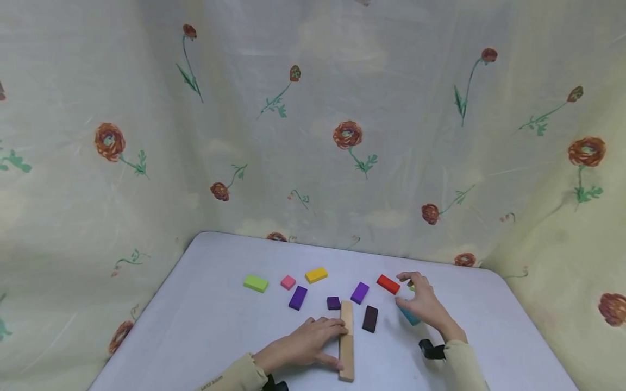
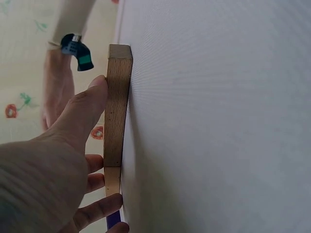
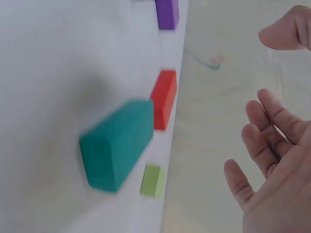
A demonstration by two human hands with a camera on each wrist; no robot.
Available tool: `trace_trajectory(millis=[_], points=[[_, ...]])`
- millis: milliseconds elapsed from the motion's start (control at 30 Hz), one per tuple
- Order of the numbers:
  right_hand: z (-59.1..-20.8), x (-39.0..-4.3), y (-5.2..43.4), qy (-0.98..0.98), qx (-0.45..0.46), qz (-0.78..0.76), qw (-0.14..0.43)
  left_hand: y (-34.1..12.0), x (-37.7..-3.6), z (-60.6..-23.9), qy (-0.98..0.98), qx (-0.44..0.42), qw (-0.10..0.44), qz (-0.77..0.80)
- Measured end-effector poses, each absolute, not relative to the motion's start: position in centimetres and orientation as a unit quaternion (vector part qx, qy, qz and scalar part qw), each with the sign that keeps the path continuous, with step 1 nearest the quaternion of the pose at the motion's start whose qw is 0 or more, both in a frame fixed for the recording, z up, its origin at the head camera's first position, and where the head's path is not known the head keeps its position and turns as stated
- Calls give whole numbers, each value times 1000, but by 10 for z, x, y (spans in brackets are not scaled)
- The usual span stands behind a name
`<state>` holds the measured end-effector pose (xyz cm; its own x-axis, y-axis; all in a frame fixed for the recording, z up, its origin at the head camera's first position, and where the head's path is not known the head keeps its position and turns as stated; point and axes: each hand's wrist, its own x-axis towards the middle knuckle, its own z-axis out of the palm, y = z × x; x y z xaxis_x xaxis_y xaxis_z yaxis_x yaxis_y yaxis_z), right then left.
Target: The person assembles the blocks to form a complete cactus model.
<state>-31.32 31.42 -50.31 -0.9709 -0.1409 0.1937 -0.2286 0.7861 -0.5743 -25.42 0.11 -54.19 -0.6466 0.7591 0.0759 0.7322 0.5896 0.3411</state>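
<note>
Two plain wooden blocks lie end to end in a straight row, the nearer block [image 1: 346,355] touching the farther block [image 1: 347,314]. My left hand [image 1: 310,343] rests along the row, its thumb on the nearer block and its spread fingers by the farther one. Over the right part of the table, my right hand [image 1: 429,308] hovers with thumb and fingers apart and nothing between them. Below it lies a teal block [image 1: 409,316], partly hidden in the head view. The right wrist view shows that teal block [image 3: 119,145] apart from the hand.
A dark brown block [image 1: 370,319], two purple blocks [image 1: 360,292] [image 1: 298,298] and a small dark purple block [image 1: 333,303] lie around the row. Farther back are red [image 1: 388,284], yellow [image 1: 316,275], pink [image 1: 288,282] and green [image 1: 256,283] blocks. Flowered cloth [image 1: 313,163] hangs behind.
</note>
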Motion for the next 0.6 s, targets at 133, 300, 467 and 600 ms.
trace_trajectory(millis=[133,300,467,600], points=[[-501,-319,331,-939,83,328,66,2,-255,-542,891,420,38,171],[-504,-329,351,-933,70,346,67,0,-254,-541,889,421,45,174],[-510,-340,366,-928,55,363,66,0,-253,-538,888,420,51,177],[-515,-344,373,-924,31,378,45,0,-253,-537,889,418,52,177]])
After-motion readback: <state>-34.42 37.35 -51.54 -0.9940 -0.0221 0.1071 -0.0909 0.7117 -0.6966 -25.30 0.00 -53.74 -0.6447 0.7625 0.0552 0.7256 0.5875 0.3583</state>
